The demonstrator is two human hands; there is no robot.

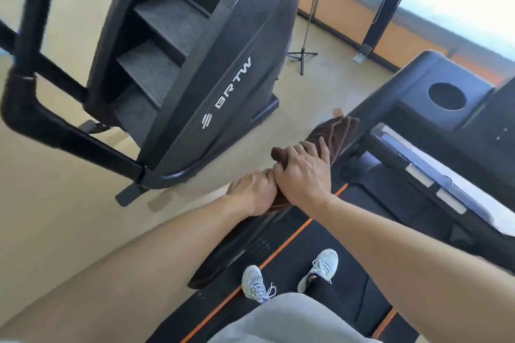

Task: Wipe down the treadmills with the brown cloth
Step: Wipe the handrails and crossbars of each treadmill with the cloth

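We're seeing a plush brown cloth (338,133), ribbed dark treads on the stair machine (167,17) with its smooth satin plastic shell, and matt floor (69,203).

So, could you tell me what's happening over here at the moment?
A person is standing on a treadmill and wiping its left handrail with a brown cloth. Both hands grip the cloth wrapped around the rail: the left hand nearer the body, the right hand just ahead. A stair climber stands alongside.
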